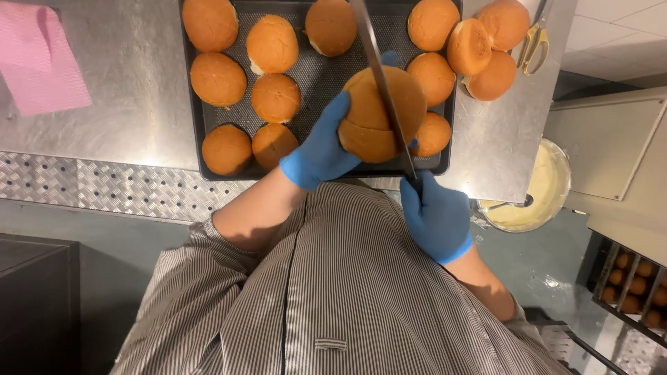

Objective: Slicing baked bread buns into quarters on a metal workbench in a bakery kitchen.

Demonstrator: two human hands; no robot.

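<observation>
Fingers (332, 123) of left hand (321, 147) clamped round bun (379, 114); right hand (434, 215) fingers clamped on knife (382, 83).

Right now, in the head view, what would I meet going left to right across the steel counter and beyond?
Pink cloth → dark baking tray of buns → left hand in a blue glove holding a bun → knife cutting it, held by the right hand → yellow-handled scissors → bowl of pale cream.

Smooth blue rubbery gloves cover both hands, the left hand (321, 149) on a matt-crusted bun (379, 111) above a dark perforated metal tray (316, 73).
</observation>
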